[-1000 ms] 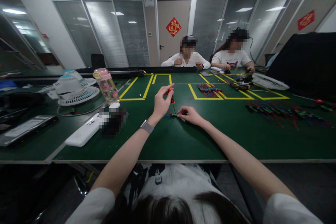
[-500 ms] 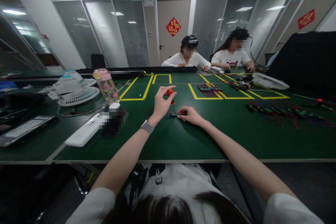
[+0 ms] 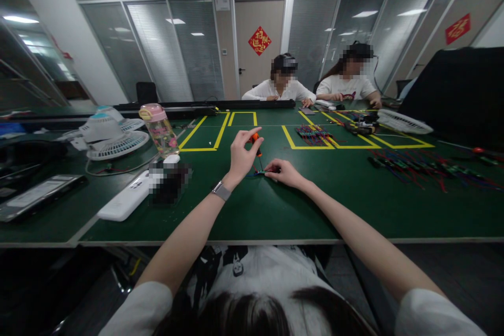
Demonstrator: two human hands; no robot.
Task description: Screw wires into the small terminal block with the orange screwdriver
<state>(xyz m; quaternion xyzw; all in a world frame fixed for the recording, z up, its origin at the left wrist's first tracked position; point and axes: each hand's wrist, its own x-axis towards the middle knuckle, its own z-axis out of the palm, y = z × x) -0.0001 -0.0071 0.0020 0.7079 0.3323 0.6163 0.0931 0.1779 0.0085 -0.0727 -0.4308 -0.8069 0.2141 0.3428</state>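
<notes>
Your screwdriver [image 3: 256, 147] stands nearly upright, orange handle on top, tip down on the small wired part [image 3: 260, 172] lying on the green table [image 3: 275, 210]. Your left hand [image 3: 241, 156] is raised, wrist bent, fingers pinching the handle. Your right hand [image 3: 284, 172] lies low, its fingers pressing the part flat.

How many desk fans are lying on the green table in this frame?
2. One white fan lies at the left beside the pink-lidded bottle; another fan lies at the far right near the two seated people. More may be hidden behind the dark object at right.
</notes>
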